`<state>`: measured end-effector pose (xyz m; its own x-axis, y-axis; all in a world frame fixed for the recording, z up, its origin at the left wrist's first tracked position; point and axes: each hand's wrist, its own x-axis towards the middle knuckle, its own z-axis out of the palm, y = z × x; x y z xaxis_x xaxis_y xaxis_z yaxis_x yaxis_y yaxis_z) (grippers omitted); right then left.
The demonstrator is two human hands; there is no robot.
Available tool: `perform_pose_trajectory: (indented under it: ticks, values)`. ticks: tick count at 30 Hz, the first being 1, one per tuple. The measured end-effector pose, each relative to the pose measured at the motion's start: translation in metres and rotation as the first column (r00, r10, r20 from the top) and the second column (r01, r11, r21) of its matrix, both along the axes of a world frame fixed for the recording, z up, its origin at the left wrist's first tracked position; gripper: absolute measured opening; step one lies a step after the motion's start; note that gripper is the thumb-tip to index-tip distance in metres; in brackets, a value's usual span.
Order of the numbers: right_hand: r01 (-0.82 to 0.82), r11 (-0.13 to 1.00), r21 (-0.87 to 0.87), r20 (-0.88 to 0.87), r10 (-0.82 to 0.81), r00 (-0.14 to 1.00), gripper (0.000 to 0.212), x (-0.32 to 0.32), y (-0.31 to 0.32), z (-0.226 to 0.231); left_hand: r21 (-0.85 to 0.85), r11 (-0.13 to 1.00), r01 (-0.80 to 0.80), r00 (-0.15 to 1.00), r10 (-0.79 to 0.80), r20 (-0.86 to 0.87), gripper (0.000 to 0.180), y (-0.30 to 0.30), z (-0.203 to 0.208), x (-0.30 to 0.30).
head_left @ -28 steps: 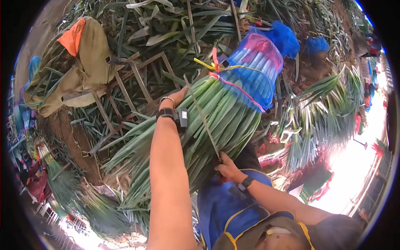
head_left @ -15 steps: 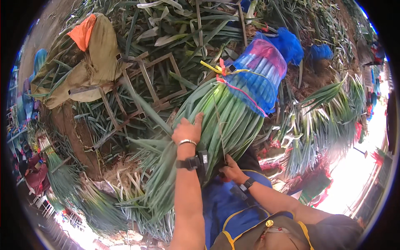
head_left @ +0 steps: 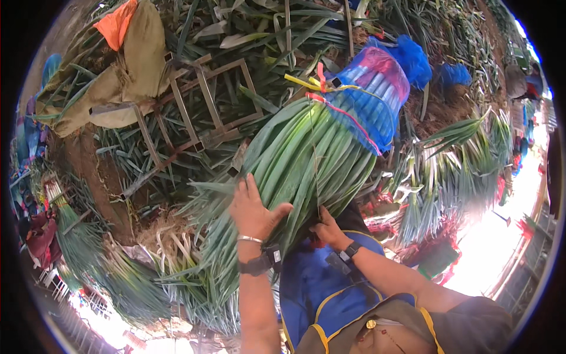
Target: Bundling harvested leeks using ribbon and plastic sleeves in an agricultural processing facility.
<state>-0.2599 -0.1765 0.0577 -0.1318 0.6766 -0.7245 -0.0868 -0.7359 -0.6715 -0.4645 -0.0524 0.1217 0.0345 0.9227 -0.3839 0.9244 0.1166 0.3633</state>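
Note:
A large bundle of long green onions (head_left: 303, 147) lies slantwise in front of me. Blue and pink wrapping (head_left: 368, 97) covers its white stalks, with yellow and red ties around it. My left hand (head_left: 253, 209) rests on the left side of the green leaves, open, thumb spread away from the fingers. Close to my body, at the lower right of the leaves, my right hand (head_left: 330, 229) is closed. A thin dark strand (head_left: 315, 159) runs from it up across the leaves toward the ties; I cannot tell if it is string. Something red shows under that hand.
Metal frames (head_left: 203, 112) stand on scattered onion leaves beyond the bundle. An olive sack (head_left: 144, 53) with an orange bag (head_left: 117, 23) lies at the far left. Loose green onions (head_left: 457, 165) are piled on the right, and more onions (head_left: 127, 277) lie at the lower left.
My left hand has slid back toward me and slightly left along the leaves, its fingers now spread. My right hand stays in nearly the same place, still closed.

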Motion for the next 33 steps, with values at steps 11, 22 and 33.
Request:
perform_pose_trajectory:
  ticks: [11,22,33]
  values:
    - [-0.180,0.966,-0.183,0.060,0.194,0.979,0.063,0.008,0.024,0.031,-0.343,0.939,-0.028,0.991,-0.018,-0.130,0.152,-0.022,0.007,-0.012]
    - [-0.457,0.889,0.028,-0.178,0.455,0.873,0.062,-0.013,0.094,0.205,-0.375,0.926,-0.034,0.994,-0.008,-0.109,0.152,-0.041,0.010,-0.027]
    - [-0.794,0.606,-0.057,0.395,0.744,0.539,0.048,0.008,0.060,0.200,-0.454,0.889,-0.061,0.991,0.000,-0.134,0.146,-0.045,0.020,-0.045]
